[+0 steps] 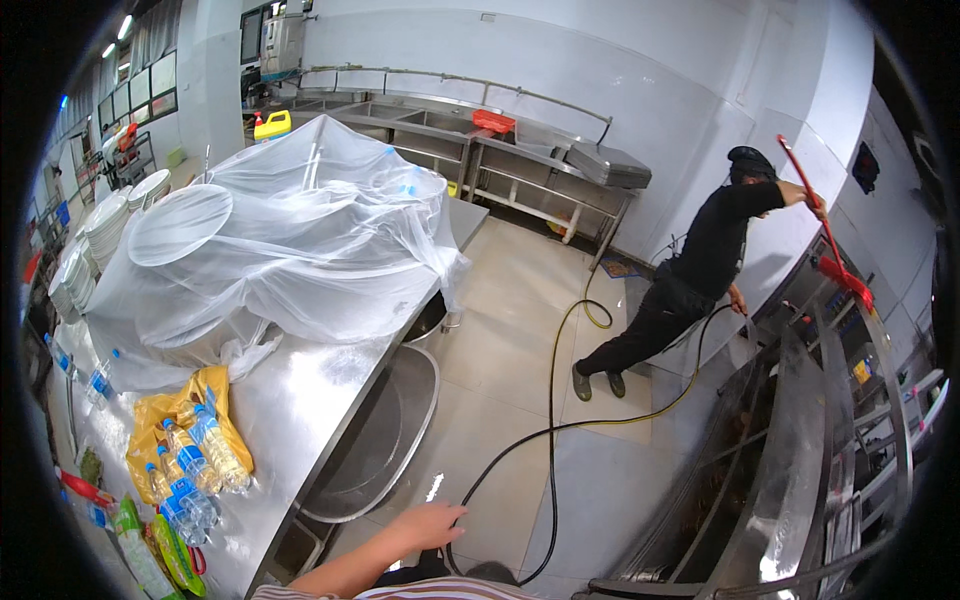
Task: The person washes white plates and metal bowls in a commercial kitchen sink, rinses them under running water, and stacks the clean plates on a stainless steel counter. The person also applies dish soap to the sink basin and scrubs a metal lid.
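My left hand [429, 525] reaches in from the bottom edge, palm down, its fingers slightly apart and nothing seen in it. Its fingertips overlap the black-and-yellow hose [553, 457] in the picture; contact cannot be told. My right hand is out of view. To the left stands a stainless-steel table [315, 367]. Several clear plastic bottles [196, 457] with blue labels lie on it, on a yellow plastic bag [139, 427]. A large metal basin [390, 427] sits low beside the table's edge.
A co-worker [697, 240] in black holds a red long-handled broom [814, 202] and the hose, which sprays water onto steel kitchen equipment [795, 420] at right. Translucent plastic sheeting [322, 225] covers part of the table, near stacked plates [105, 229]. Steel sinks [427, 120] line the far wall.
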{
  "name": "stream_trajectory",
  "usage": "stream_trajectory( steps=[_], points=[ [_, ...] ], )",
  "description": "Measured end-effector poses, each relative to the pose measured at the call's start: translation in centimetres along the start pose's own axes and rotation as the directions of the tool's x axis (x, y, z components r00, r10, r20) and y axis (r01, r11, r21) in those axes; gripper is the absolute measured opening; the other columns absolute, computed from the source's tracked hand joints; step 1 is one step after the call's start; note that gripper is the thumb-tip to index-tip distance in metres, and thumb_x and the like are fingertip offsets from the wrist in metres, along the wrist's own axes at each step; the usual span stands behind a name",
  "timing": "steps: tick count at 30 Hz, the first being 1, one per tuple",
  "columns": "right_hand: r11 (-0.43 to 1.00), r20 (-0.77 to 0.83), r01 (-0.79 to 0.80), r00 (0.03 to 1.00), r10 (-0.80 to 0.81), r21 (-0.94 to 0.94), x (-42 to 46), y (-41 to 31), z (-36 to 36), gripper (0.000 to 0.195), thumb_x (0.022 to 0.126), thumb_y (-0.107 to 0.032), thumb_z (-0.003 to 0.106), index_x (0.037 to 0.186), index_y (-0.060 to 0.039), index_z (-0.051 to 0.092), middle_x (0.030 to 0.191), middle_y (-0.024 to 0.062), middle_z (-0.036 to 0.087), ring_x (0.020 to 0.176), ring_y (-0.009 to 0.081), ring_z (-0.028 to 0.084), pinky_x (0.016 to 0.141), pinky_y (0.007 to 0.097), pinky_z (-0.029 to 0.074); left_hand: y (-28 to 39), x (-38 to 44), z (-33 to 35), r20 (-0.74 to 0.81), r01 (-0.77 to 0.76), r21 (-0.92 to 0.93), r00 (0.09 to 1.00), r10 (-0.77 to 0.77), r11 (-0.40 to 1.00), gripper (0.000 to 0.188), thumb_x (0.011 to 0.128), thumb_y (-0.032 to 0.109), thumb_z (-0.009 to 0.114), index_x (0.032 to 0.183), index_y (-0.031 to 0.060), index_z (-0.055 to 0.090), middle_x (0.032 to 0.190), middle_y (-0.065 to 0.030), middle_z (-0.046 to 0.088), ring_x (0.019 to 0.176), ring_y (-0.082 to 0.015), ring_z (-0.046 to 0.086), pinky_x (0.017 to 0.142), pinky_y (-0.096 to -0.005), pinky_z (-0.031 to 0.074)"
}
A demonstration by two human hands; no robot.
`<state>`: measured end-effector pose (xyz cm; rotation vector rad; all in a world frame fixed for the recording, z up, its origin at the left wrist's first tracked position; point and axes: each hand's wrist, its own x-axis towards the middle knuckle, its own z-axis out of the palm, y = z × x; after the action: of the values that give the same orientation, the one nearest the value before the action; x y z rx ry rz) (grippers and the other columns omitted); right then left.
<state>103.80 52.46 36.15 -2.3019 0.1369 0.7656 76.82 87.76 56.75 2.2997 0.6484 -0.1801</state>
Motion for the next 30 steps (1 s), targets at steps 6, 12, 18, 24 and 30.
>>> stream_trajectory(
  steps=[6, 12, 18, 24, 30],
  points=[
    [0.944, 0.142, -0.17, 0.981, 0.134, 0.282, 6.2, -6.3, 1.0, 0.011, 0.08, -0.015, 0.051, 0.075, -0.0054, 0.05, 0.067, 0.0082, 0.051, 0.06, 0.022, 0.048, 0.056, 0.0357, 0.041, 0.3, 8.1, -7.1, -0.076, -0.001, 0.003, 0.997, 0.002, 1.0, 0.043, 0.084, 0.033, 0.052, 0.118, 0.0074, 0.049, 0.104, -0.019, 0.057, 0.094, -0.0364, 0.055, 0.08, -0.0433, 0.045],
    [0.883, 0.225, -0.296, 0.948, 0.225, 0.364, 14.5, -11.4, -1.0, 0.015, 0.08, -0.014, 0.051, 0.068, -0.0066, 0.046, 0.061, 0.0069, 0.047, 0.055, 0.0206, 0.045, 0.052, 0.0349, 0.039, -3.0, 14.1, -9.7, -0.209, 0.197, 0.045, 0.96, -0.184, 0.979, 0.042, 0.083, 0.034, 0.053, 0.117, 0.008, 0.051, 0.101, -0.0197, 0.056, 0.093, -0.0367, 0.055, 0.079, -0.0428, 0.045],
    [0.894, 0.322, -0.333, 0.917, 0.234, 0.299, 27.0, -22.2, -1.7, 0.022, 0.08, -0.012, 0.05, 0.06, -0.0078, 0.042, 0.056, 0.0055, 0.043, 0.049, 0.0192, 0.042, 0.047, 0.0341, 0.037, -1.8, 20.5, -13.4, -0.273, 0.315, -0.172, 0.895, -0.352, 0.934, 0.038, 0.083, 0.029, 0.056, 0.114, 0.0073, 0.052, 0.1, -0.0193, 0.057, 0.093, -0.0366, 0.054, 0.079, -0.0421, 0.044],
    [0.962, 0.193, -0.235, 0.959, 0.206, 0.143, 46.2, -31.1, -0.7, 0.026, 0.079, -0.011, 0.05, 0.054, -0.0059, 0.044, 0.051, 0.007, 0.044, 0.045, 0.0202, 0.044, 0.044, 0.0362, 0.039, -1.8, 28.7, -16.9, -0.171, 0.436, -0.189, 0.868, -0.467, 0.88, 0.039, 0.084, 0.031, 0.055, 0.117, 0.0095, 0.051, 0.102, -0.0175, 0.057, 0.095, -0.0364, 0.054, 0.081, -0.0425, 0.044],
    [0.971, 0.372, -0.22, 0.912, 0.171, 0.094, 51.2, -45.5, 11.7, 0.021, 0.079, -0.011, 0.05, 0.059, -0.0049, 0.046, 0.054, 0.008, 0.045, 0.047, 0.0203, 0.045, 0.044, 0.0355, 0.039, -5.6, 39.0, -22.8, -0.166, 0.484, -0.141, 0.849, -0.502, 0.864, 0.04, 0.083, 0.032, 0.055, 0.116, 0.0097, 0.053, 0.103, -0.0169, 0.059, 0.098, -0.0349, 0.055, 0.082, -0.0435, 0.045]
  ],
)
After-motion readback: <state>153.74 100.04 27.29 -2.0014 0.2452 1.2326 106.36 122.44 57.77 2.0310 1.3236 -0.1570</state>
